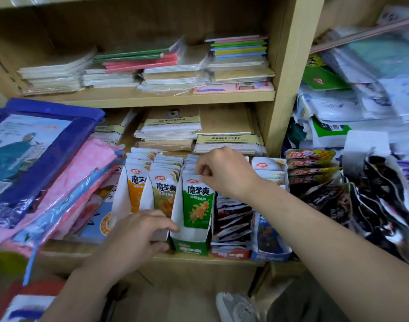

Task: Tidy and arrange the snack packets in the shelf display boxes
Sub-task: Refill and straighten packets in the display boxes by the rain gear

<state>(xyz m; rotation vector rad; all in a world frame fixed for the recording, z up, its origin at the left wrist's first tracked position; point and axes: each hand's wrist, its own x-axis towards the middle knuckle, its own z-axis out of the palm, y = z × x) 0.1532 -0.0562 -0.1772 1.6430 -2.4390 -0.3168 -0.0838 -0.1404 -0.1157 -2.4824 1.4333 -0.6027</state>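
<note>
Several display boxes stand side by side on the low shelf. The green box (191,246) holds upright green snack packets (197,203). My right hand (218,171) pinches the top edges of those packets. My left hand (140,233) grips the front of the olive-packet box (161,235) beside it; olive packets (164,189) stand in it. Further left is a white box with orange packets (136,182). To the right, a red box (230,253) holds dark packets lying tilted, and a blue box (269,249) holds blue packets.
Dark snack packets (333,196) pile loosely at the right. Plastic-wrapped pink and blue bags (66,177) crowd the left. Stacks of notebooks and paper (173,129) fill the shelves behind. A grey shoe (236,306) shows on the floor below.
</note>
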